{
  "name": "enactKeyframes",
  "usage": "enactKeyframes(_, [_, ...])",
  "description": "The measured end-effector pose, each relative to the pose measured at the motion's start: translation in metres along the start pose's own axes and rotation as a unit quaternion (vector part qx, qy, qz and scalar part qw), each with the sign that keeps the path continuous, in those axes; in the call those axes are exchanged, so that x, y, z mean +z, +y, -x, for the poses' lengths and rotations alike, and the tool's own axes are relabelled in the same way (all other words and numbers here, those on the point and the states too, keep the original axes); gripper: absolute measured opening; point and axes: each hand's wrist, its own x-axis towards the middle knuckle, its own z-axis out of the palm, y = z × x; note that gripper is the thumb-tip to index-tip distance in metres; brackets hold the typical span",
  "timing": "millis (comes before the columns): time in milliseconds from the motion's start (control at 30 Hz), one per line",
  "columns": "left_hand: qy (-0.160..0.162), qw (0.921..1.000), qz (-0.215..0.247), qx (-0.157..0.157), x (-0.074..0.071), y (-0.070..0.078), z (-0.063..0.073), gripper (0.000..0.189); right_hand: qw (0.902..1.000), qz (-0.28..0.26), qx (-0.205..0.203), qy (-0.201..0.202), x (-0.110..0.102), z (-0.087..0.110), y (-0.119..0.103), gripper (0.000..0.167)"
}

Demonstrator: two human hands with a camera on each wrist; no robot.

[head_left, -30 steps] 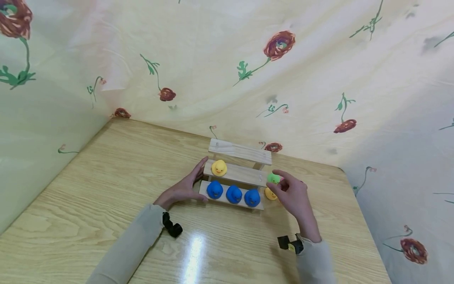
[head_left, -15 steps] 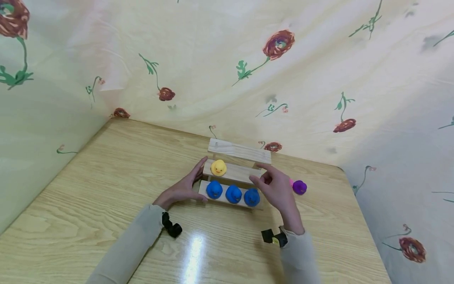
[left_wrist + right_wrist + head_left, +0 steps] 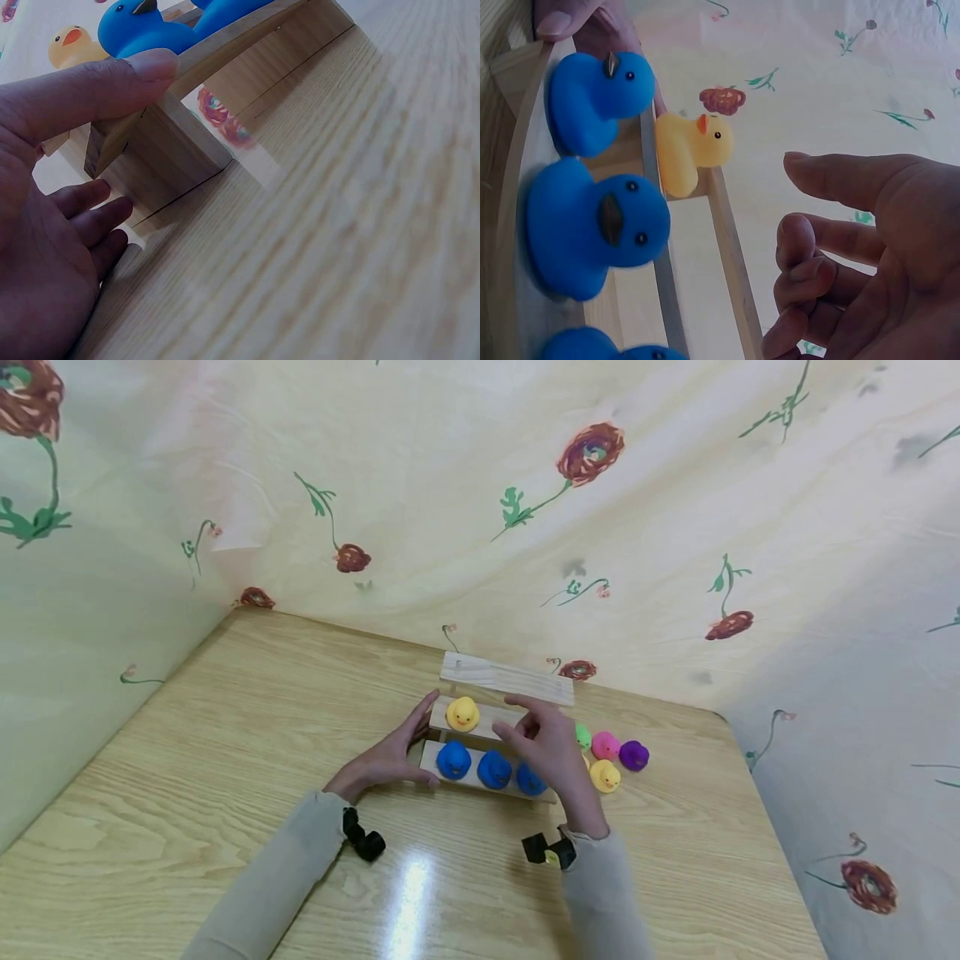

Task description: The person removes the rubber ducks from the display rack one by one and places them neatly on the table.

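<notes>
At the left end of the stand [image 3: 506,678], the person's left grip [image 3: 388,758] is spread, its thumb lying on the lower shelf's corner and its other fingers beside the end panel; it holds no duck. Over the right part of the middle shelf hangs the right grip [image 3: 550,750], thumb and fingertip parted and nothing between them.

The stand has three wooden shelves. On the middle one, a yellow duck [image 3: 462,715] sits near the left end, apart from the right grip. Along the lower one stand three blue ducks [image 3: 495,770] in a row, upright, with dark beaks; the rightmost is partly covered by the right grip.

Right of the stand, on the bench [image 3: 465,885], a green duck [image 3: 582,738], a pink duck [image 3: 606,745] and a purple duck [image 3: 634,756] are lined up, with another yellow duck [image 3: 605,776] in front. What seems a further yellow one is mostly hidden behind the right grip.

Behind the bench hangs a flowered cloth [image 3: 420,502]. Both sleeves [image 3: 270,881] are pale, with black cameras [image 3: 364,837] at the wrists.
</notes>
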Motion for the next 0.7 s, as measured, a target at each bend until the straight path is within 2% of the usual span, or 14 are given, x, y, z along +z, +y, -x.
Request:
enactKeyframes(467, [0.002,1.0,0.002,-0.003,-0.001,-0.003,-0.001,0.13,0.9994,-0.01,-0.028,-0.019,0.024,-0.016,-0.011,0.045])
enactKeyframes(700, [0.002,0.9999,0.007,-0.009,-0.001,-0.003,-0.001,0.131,0.9993,-0.016,-0.021,-0.028,0.034,-0.02,-0.01,0.045])
